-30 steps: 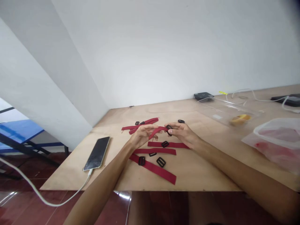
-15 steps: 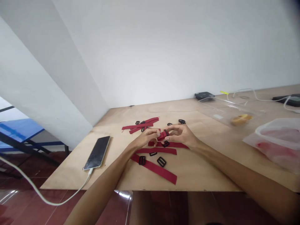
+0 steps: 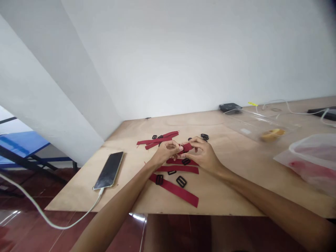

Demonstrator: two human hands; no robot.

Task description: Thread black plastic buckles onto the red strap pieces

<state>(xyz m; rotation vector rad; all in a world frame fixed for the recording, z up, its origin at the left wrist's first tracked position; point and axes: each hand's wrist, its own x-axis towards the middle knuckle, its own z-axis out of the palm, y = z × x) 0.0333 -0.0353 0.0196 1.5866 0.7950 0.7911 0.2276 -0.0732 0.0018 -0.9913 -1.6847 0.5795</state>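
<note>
Head view: a red strap (image 3: 187, 147) sits between the left hand (image 3: 166, 153) and the right hand (image 3: 206, 154), over the surface (image 3: 236, 199); each grip is pinched onto it, and fingers partly hide it. Loose straps (image 3: 177, 190) and black buckles (image 3: 181, 181) lie close around. A phone (image 3: 109, 170) with a white cable (image 3: 42, 213) rests at left; at right are a plastic bag (image 3: 321, 171), a clear box (image 3: 237, 122) and a black device (image 3: 230, 107). The wooden surface meets a white wall (image 3: 183, 59); reddish floor tiles (image 3: 65, 234) show below.
</note>
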